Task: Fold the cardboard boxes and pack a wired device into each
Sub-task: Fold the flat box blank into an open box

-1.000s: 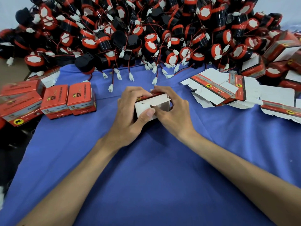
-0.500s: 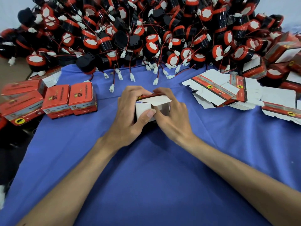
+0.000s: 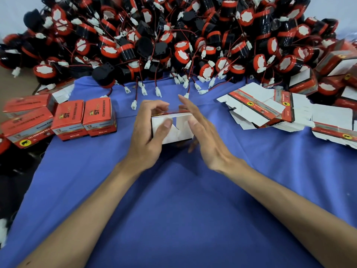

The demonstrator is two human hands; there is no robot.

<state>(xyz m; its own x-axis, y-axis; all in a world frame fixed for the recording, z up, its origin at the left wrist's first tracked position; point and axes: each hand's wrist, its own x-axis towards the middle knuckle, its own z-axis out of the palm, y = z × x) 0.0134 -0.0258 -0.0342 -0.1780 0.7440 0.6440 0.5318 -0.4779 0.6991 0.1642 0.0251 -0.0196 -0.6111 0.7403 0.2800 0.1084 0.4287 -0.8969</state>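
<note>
Clutching half-folded cardboard box, left grip curled round it; right grip spread flat beside box.

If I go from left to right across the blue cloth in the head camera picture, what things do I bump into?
closed red boxes → left hand, gripping → half-folded box → right hand, fingers straight → pile of flat boxes

Blue cloth underneath, pale wall behind, brown surface at far left.
</note>
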